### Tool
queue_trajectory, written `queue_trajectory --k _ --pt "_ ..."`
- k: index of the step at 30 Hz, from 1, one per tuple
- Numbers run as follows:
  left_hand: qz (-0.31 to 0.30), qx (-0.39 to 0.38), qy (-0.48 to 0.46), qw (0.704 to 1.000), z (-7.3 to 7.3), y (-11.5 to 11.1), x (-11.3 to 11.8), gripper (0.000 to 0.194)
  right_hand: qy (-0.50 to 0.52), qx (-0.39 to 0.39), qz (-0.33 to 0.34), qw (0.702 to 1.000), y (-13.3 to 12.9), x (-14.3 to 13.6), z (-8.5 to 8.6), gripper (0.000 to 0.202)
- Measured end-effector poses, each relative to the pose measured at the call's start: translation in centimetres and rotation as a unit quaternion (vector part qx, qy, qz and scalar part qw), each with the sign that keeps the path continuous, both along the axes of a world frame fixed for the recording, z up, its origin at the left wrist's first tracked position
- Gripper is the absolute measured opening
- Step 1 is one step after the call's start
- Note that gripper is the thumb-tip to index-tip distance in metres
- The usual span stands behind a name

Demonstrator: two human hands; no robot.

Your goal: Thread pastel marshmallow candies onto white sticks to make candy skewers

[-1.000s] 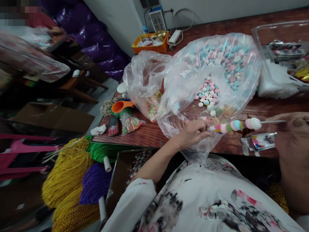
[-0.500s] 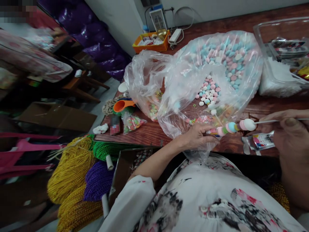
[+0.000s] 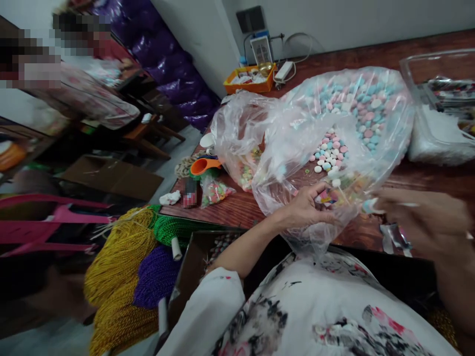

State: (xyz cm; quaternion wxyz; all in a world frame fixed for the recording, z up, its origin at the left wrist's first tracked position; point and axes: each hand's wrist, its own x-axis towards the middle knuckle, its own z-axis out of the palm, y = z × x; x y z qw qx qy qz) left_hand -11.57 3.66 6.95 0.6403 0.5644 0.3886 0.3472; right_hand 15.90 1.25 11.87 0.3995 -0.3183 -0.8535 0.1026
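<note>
At the mouth of a clear plastic bag (image 3: 274, 190), my left hand (image 3: 306, 207) curls its thumb and fingers around a small colourful wrapped piece (image 3: 327, 199). Its fingertips are partly hidden by plastic. My right hand (image 3: 426, 220) is smeared by motion to the right, above the table. A thin white stick (image 3: 410, 204) shows at its fingers, and a pale blue and white round piece (image 3: 369, 205) is near its fingertips. Behind the hands the bag bulges with pastel pink, blue and white round pieces (image 3: 367, 121); loose ones (image 3: 328, 153) show at its opening.
On the table are an orange scoop (image 3: 205, 165), a small bag of coloured pieces (image 3: 215, 192), a yellow tray (image 3: 248, 88) and a clear plastic tub (image 3: 434, 143). Yellow cord bundles (image 3: 118, 257) and a pink chair (image 3: 74, 212) stand left. A co-worker (image 3: 100, 99) is beyond.
My right hand has moved left and slightly down, closer to my left hand, and blurs. The row of pastel pieces between the hands is now mostly obscured. The view has shifted left.
</note>
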Motion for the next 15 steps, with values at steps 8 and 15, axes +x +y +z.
queue_trajectory --k 8,15 --pt "-0.027 0.075 -0.073 0.994 1.8 0.3 0.4 0.068 -0.127 0.056 0.118 0.983 4.3 -6.7 -0.2 0.023" --pt "-0.128 0.315 0.061 0.938 3.7 1.7 -2.9 0.029 -0.134 0.035 0.171 0.976 4.8 -5.6 1.2 0.033"
